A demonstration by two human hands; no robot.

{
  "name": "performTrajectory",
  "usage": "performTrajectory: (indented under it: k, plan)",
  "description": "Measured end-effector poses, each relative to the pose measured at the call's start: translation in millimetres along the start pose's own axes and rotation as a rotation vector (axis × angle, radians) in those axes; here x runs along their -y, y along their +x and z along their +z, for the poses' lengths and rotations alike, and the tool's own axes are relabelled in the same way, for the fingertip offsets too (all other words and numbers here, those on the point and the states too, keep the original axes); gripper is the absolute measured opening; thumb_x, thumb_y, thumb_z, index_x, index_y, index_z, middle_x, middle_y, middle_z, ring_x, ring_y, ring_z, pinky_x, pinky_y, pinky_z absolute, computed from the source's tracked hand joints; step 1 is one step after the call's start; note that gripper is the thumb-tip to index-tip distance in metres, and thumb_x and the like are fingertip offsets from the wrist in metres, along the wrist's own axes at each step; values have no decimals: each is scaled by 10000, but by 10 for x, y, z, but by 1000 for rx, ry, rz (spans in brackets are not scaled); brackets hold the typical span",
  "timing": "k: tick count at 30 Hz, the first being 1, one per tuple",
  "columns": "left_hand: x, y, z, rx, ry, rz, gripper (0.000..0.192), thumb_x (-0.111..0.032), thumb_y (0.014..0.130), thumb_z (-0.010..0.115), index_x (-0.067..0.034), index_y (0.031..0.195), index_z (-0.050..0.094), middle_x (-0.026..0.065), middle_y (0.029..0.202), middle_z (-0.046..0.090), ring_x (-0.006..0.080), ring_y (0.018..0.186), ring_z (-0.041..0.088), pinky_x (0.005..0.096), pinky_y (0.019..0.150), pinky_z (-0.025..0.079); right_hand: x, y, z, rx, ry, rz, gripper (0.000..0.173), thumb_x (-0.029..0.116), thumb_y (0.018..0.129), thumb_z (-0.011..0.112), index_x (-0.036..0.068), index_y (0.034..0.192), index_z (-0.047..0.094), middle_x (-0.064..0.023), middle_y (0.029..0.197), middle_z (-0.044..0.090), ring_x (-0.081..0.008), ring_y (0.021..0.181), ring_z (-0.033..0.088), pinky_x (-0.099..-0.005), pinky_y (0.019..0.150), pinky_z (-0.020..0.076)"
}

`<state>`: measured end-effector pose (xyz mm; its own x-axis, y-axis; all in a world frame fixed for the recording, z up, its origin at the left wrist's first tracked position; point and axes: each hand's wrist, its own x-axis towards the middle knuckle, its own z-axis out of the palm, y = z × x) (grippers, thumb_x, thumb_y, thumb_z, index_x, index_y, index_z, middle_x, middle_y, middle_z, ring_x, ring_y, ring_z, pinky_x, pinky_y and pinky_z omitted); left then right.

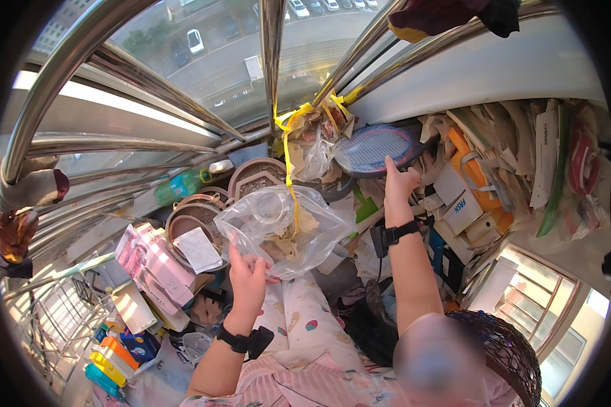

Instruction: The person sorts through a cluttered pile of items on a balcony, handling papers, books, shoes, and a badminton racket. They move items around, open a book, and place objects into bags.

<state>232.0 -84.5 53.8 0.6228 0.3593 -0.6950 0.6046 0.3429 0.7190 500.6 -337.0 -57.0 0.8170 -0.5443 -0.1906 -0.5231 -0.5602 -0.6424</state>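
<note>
My left hand (247, 272) pinches the near left edge of a clear plastic bag (326, 224). Brown dry scraps (285, 241) show through the film, and a yellow ribbon (288, 157) hangs down over it. At the near rim of a racket (374, 147) with a dark frame and blue-and-red mesh is my right hand (399, 188), its index finger lying on the edge. The other fingers are partly hidden below the rim. Beside the racket, crumpled clear plastic and dry brown scraps (318, 132) are heaped against the railing.
Metal rails (272, 61) and window glass stand ahead. Left lie brown plant pots (196, 219), a green plastic bottle (181, 187) and a pink box (155, 267). Stacked papers and cardboard (514, 137), plus an orange folder (471, 157), fill the right side.
</note>
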Motion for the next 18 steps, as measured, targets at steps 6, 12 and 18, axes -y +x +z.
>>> performTrajectory:
  k: [6, 12, 18]
  plan:
    - [34, 0, 54, -34, 9, 26, 749, 53, 921, 447, -73, 1542, 47, 106, 825, 615, 154, 638, 628, 287, 549, 580, -265, 231, 132, 373, 547, 519, 455, 218, 847, 748, -63, 1149, 556, -181, 1100, 611, -306, 885, 647, -465, 681, 572]
    - [-13, -6, 46, -17, 16, 8, 754, 54, 921, 449, -83, 1543, 45, 106, 825, 605, 159, 664, 626, 295, 550, 587, -107, 201, -199, 240, 298, 351, 278, 119, 832, 675, -68, 987, 539, -144, 900, 613, -241, 618, 610, -373, 493, 532]
    - [-1, 15, 9, -20, 34, 2, 757, 58, 917, 445, -85, 1541, 40, 112, 832, 605, 164, 651, 624, 302, 552, 594, 45, 170, -487, 234, 354, 372, 240, 138, 847, 658, -14, 883, 476, -54, 742, 483, -153, 528, 424, -361, 436, 351]
